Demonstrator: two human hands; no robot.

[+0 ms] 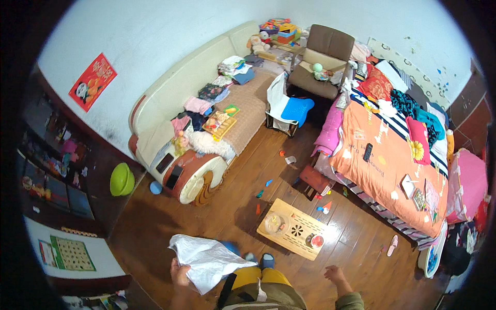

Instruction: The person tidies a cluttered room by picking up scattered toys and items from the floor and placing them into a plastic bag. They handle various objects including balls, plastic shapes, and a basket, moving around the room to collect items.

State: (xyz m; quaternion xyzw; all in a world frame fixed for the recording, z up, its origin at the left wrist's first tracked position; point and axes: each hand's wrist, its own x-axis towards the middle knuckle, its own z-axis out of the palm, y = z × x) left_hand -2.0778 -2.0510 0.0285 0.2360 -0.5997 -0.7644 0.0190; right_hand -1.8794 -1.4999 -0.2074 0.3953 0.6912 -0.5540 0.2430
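My left hand [180, 271] grips one edge of a crumpled white sheet [211, 259], which hangs in front of my legs. Whether it is a plastic bag or a cloth I cannot tell. To the right, my right hand [334, 273] is held out over the floor with nothing in it, its fingers partly spread. The nearest thing to it is a low wooden tea table [285, 244] with slots cut in its top. On that table stand a clear round bowl [276, 224] and a small cup with red contents [317, 241].
A sofa [248, 116] bears folded clothes and toys. Across from it is a bed [356, 128] with a remote control [367, 152]. A red stool [316, 180], a small chair [288, 104] and scattered toy pieces [260, 193] stand or lie between. A pink slipper [392, 245] lies right; green basins [122, 180] left.
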